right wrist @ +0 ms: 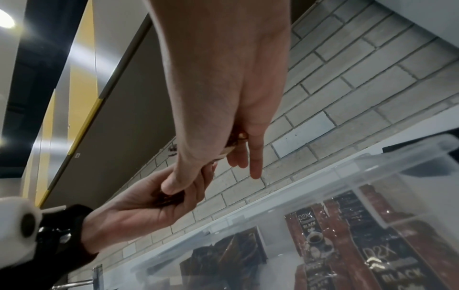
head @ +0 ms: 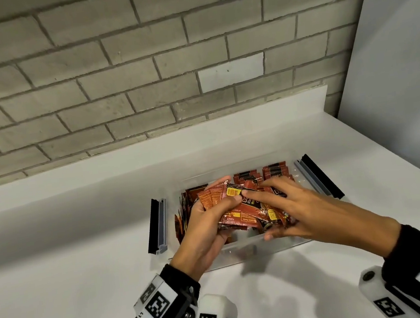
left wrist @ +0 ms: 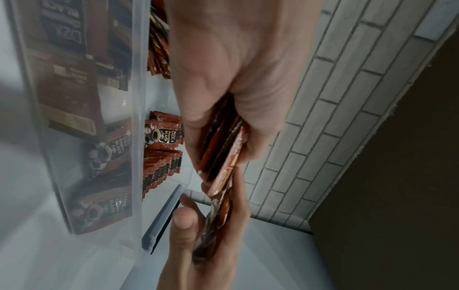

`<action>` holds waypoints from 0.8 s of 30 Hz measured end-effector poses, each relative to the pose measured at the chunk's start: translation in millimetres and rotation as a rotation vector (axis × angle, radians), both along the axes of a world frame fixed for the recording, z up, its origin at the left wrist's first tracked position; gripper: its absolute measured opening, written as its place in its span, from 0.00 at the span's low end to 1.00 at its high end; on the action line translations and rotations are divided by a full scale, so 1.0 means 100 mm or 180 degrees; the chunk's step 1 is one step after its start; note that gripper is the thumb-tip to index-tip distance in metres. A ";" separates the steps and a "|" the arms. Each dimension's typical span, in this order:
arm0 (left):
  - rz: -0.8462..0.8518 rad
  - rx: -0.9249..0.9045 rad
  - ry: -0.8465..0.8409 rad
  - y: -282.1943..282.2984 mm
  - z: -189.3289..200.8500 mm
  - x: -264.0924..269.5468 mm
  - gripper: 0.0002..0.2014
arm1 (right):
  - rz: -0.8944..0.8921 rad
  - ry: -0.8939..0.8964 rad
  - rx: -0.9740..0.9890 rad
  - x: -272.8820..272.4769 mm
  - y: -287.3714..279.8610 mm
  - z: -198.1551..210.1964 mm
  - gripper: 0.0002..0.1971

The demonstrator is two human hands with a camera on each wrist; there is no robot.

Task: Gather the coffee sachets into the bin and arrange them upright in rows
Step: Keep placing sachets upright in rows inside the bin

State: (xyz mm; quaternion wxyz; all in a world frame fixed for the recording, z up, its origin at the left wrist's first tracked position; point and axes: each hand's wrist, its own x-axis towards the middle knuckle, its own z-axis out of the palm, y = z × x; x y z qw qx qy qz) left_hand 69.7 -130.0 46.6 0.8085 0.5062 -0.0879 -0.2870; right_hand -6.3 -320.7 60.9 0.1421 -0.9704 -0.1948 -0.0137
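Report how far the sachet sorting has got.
Done: upright rows stand at the far side of the clear bin. In hand: the left hand holds a fanned bundle of sachets, and the right hand pinches it too. Left: squaring that bundle and standing it in the bin.

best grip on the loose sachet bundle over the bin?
Judging by pose: clamp the sachet bundle across its flat faces at the short ends, from both sides. The left hand cups it from below-left, the right hand from the right; the sachets are fanned and could slip.

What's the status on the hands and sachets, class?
Left hand grips loose sachets above bin; right hand pinches same bunch. Upright rows at back. Nothing blocking.
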 end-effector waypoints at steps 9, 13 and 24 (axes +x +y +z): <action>-0.0689 0.0628 -0.0377 0.06 0.15 0.20 0.22 | 0.0511 -0.0079 -0.0256 0.09 -0.02 0.18 0.47; -0.0742 0.0606 -0.0216 0.03 0.15 0.17 0.22 | 0.0463 0.0085 -0.0312 0.12 0.04 0.13 0.48; -0.0747 0.0244 0.0033 -0.20 0.03 -0.06 0.21 | -0.0162 0.0109 0.0057 0.21 0.20 -0.03 0.63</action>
